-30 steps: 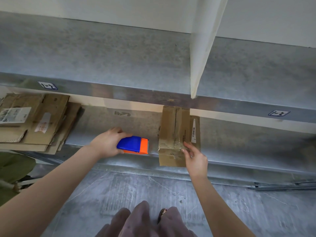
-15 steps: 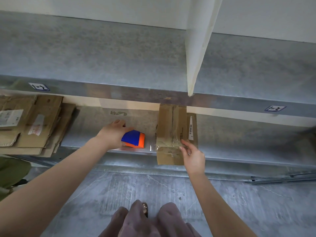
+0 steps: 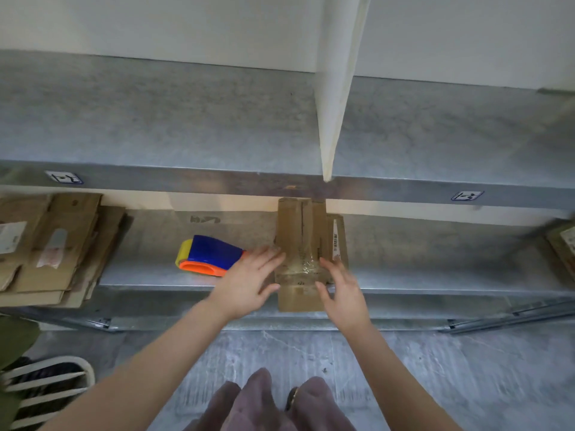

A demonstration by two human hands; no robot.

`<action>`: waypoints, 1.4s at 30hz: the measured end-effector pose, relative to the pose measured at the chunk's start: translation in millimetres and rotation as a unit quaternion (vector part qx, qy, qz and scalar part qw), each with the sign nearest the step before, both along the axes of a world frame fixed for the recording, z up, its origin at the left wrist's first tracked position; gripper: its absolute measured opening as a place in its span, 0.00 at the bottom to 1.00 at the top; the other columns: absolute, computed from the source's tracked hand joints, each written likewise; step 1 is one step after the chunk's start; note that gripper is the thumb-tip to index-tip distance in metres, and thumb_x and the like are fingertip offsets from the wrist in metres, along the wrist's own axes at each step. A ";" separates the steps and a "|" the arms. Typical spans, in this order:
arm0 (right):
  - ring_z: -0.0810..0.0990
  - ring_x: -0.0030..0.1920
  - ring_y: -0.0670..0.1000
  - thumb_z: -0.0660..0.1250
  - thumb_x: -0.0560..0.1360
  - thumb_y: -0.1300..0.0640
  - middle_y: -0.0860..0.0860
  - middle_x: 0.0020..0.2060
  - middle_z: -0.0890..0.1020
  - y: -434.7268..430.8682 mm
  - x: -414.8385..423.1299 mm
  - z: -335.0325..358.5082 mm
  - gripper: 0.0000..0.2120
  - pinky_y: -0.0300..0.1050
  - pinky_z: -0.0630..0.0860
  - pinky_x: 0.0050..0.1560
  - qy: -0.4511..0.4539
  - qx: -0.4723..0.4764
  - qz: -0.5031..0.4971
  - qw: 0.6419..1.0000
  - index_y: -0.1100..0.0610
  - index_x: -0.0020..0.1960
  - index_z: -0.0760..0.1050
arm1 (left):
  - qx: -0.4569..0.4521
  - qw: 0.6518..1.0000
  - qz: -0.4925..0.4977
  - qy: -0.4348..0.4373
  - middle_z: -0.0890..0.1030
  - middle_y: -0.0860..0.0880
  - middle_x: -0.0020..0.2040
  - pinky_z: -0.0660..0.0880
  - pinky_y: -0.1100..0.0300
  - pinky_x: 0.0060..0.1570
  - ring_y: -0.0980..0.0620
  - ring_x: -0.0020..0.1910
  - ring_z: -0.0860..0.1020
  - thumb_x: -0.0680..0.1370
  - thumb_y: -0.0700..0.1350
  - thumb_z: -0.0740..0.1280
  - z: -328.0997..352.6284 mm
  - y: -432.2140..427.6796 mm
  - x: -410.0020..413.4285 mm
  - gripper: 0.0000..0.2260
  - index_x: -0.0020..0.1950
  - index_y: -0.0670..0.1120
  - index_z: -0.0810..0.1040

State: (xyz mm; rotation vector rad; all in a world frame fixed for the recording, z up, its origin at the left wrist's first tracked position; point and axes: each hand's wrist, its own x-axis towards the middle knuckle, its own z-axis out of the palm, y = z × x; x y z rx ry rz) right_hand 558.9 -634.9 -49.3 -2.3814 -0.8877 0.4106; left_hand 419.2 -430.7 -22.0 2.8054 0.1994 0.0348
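As the right hand [image 3: 342,287] touches the box [image 3: 298,231], its barcode label [image 3: 335,241] shows.

1. I see the upper shelf's front edge [image 3: 186,181] capping the headroom over the lower shelf [image 3: 435,259].
2. The tape dispenser [image 3: 211,256] lies just left of the cardboard box [image 3: 300,244]; my left hand [image 3: 249,281] fills the gap between them.
3. Right of the box, past my right hand [image 3: 342,287], bare shelf runs wide.
4. A flattened cardboard stack [image 3: 59,244] blocks the left end.
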 end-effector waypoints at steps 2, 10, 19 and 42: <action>0.57 0.77 0.55 0.62 0.80 0.49 0.54 0.76 0.62 -0.9 -2.4 0.9 0.24 0.53 0.60 0.75 -0.039 -0.011 0.016 0.999 0.49 0.75 0.63 | -0.013 1.000 -0.013 -0.014 0.67 0.48 0.74 0.55 0.50 0.73 0.46 0.73 0.64 0.79 0.57 0.55 -7.3 -25.6 12.4 0.27 0.75 0.46 0.66; 0.48 0.79 0.50 0.58 0.82 0.53 0.50 0.79 0.52 6.8 -8.6 1.4 0.27 0.42 0.47 0.77 -0.019 -0.040 0.089 0.995 0.51 0.79 0.54 | -0.016 1.000 0.013 0.006 0.62 0.49 0.76 0.52 0.50 0.76 0.49 0.76 0.58 0.79 0.57 0.47 -36.4 -52.0 25.6 0.28 0.77 0.46 0.60; 0.77 0.51 0.56 0.65 0.78 0.56 0.53 0.47 0.75 2.4 -3.4 -1.2 0.28 0.38 0.67 0.50 0.091 0.045 -0.041 0.994 0.48 0.76 0.62 | -0.323 0.903 0.284 -0.022 0.64 0.49 0.75 0.58 0.67 0.65 0.52 0.73 0.64 0.82 0.48 0.60 -24.5 -65.0 9.4 0.26 0.79 0.47 0.55; 0.79 0.44 0.38 0.69 0.72 0.69 0.48 0.50 0.79 -0.9 51.1 10.1 0.26 0.27 0.74 0.52 0.141 0.017 0.033 0.989 0.49 0.65 0.75 | -0.156 0.973 0.137 0.099 0.73 0.50 0.39 0.67 0.58 0.37 0.50 0.40 0.73 0.75 0.49 0.71 -8.8 -16.7 30.5 0.35 0.76 0.56 0.55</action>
